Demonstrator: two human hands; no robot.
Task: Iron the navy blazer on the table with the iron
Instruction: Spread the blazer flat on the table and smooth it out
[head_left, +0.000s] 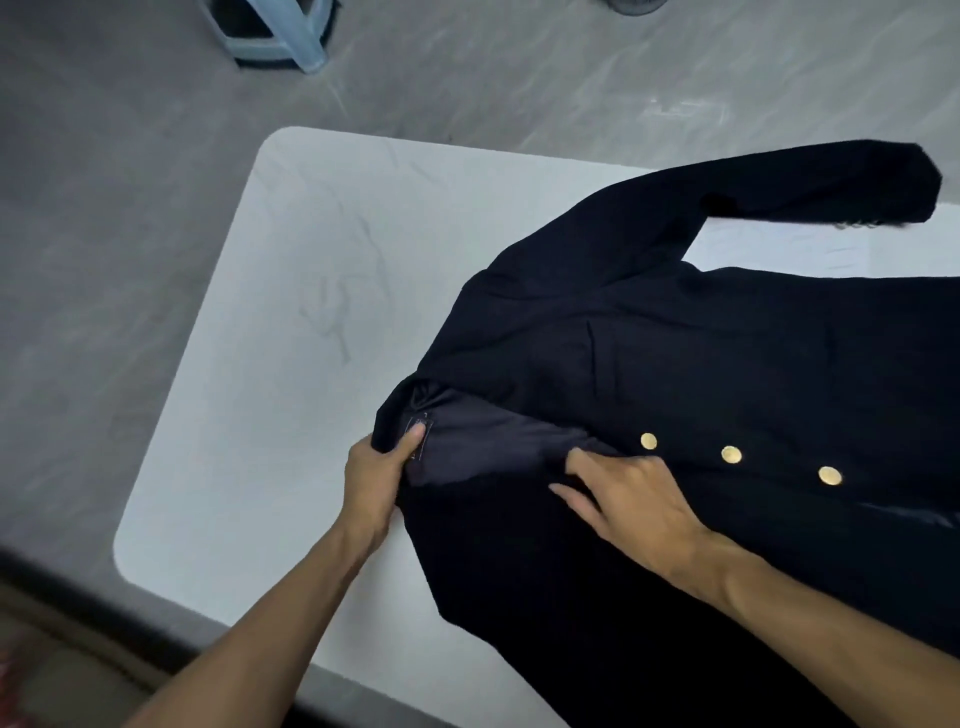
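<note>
While the navy blazer (727, 364) lies front-up across the right half of the white table (291, 291), its collar (390, 415) points toward the table's left side and one sleeve (805, 187) stretches away toward the far edge. Three gold buttons (731, 454) run in a row down the front. The left hand (376, 478) pinches the collar edge, thumb pressed on the label (422, 434) inside. The right hand (628, 499) lies flat with fingers extended on the front panel, beside the exposed lining (483, 441). Beyond the table, a pale blue stool (280, 36) stands on the grey floor (104, 208).
</note>
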